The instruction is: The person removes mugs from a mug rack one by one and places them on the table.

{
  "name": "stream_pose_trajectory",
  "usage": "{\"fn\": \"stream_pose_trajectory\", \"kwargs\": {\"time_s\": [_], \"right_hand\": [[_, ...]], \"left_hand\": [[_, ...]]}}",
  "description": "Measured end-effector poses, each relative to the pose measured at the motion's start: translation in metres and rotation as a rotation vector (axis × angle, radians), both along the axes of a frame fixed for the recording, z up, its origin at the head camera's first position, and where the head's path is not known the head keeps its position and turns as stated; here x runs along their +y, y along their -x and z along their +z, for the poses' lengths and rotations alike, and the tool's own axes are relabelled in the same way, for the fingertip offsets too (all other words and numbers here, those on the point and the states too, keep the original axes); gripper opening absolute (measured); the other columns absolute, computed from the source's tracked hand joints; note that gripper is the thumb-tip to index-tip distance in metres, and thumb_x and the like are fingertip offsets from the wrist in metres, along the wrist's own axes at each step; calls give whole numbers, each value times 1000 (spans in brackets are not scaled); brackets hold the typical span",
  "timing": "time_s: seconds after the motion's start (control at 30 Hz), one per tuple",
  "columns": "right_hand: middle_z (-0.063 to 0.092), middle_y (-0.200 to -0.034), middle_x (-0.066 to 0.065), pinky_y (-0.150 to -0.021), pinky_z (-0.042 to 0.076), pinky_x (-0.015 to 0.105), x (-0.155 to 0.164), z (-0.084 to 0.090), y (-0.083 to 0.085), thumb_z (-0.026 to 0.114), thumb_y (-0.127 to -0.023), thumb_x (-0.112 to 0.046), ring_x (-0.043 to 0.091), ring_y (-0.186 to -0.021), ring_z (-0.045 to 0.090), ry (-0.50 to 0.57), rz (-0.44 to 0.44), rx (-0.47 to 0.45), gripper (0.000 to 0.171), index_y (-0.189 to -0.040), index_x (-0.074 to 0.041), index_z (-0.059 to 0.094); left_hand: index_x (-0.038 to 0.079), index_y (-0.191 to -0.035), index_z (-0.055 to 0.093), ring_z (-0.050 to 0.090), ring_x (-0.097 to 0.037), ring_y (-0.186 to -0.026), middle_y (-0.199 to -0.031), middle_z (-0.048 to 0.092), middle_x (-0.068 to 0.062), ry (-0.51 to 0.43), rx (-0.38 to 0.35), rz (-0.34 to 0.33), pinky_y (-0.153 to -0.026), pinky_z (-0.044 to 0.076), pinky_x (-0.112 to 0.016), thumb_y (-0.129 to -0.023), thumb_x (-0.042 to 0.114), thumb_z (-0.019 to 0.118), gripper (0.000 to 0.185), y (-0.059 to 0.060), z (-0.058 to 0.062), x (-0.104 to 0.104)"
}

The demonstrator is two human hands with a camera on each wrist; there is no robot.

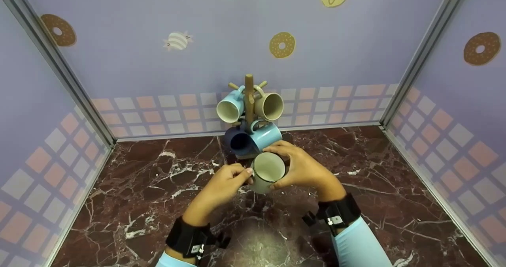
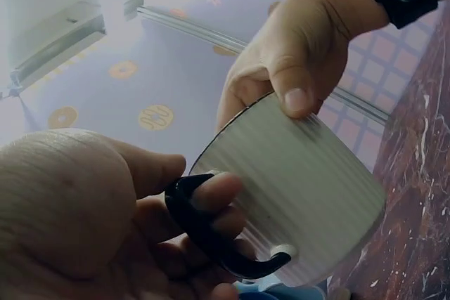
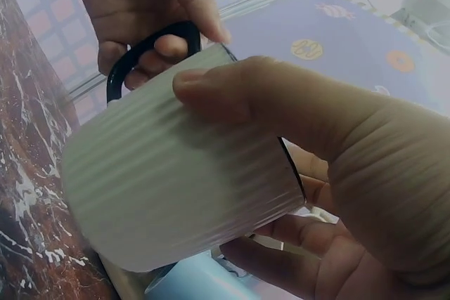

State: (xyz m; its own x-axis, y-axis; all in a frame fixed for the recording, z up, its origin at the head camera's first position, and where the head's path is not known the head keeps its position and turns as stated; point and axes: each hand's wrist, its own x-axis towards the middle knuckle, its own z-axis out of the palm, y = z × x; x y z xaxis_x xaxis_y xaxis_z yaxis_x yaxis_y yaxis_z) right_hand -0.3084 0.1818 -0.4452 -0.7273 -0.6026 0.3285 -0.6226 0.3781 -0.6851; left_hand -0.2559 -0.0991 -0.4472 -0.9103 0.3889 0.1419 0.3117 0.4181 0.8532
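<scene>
Both hands hold one ribbed pale mug [image 1: 268, 171] tipped on its side, mouth toward the camera, above the marble tabletop [image 1: 130, 204]. The right hand [image 1: 304, 168] wraps the mug body from 3 o'clock, thumb and fingers curled round the ribbed wall. The left hand [image 1: 221, 184] comes in from 9 o'clock and pinches the black handle [image 2: 214, 233], a fingertip hooked through the loop.

The mug sits just below the wooden mug tree [image 1: 249, 101], at 6 o'clock from it. The tree carries four mugs: a light-blue mug [image 1: 231, 107] at upper 9 o'clock, a beige mug [image 1: 270, 106] at upper 3 o'clock, a dark-blue mug [image 1: 237, 140] and a second light-blue mug [image 1: 265, 136] lower down, the last touching or very near the right fingers.

Procedure, as judged: keep the body grip firm; let the handle hand steer only. Keep the handle loop clear of fingers before presenting it to a peg. Avoid knocking the lower mugs.

The head view hides the handle; both wrist views show it. Only the head view shows the tree pegs.
</scene>
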Motion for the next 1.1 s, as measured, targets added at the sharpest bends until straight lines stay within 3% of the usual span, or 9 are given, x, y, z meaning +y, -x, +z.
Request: {"fn": "stream_pose_trajectory", "kwargs": {"time_s": [0.17,0.4,0.5,0.7,0.9,1.1], "right_hand": [[69,-144,4,-109,62,50,1,-1,1,111,-66,-22,27,-127,69,-1,3,4,97,-154,-18,71],[68,-148,6,-112,60,51,2,0,1,109,-67,-21,28,-129,68,11,-21,-36,98,-157,-14,69],[69,-149,7,-113,61,53,1,0,1,109,-69,-24,30,-130,69,29,-34,-42,98,-158,-13,68],[68,-160,8,-125,53,60,-5,-1,-3,108,-77,-32,34,-144,67,43,-115,-31,98,-162,-16,64],[61,-169,12,-129,51,61,-12,-3,-6,100,-88,-36,38,-156,59,20,-207,52,90,-166,-16,60],[50,-179,7,-136,42,61,-18,-7,-14,77,-108,-42,36,-165,49,-92,-185,172,71,-170,-16,54]], "left_hand": [[2,-95,81,69,-17,-98,-105,80,-12,2,-26,-18,-97,59,-41,-118,27,59,40,0,0,1],[3,-88,75,64,-15,-91,-97,74,-7,-32,8,46,-92,57,-38,-118,26,59,40,-2,3,5],[4,-84,72,60,-13,-86,-91,69,-5,-54,51,95,-87,54,-35,-117,24,61,40,-2,2,6],[4,-84,71,59,-13,-80,-88,68,-7,-111,29,194,-78,52,-29,-116,23,63,38,-2,2,3],[4,-87,73,66,-19,-89,-94,73,-9,-150,35,299,-86,57,-33,-117,22,62,36,3,6,-11],[4,-91,74,67,-25,-98,-101,76,-11,-180,27,463,-93,54,-37,-119,27,58,40,11,11,-41]]}}
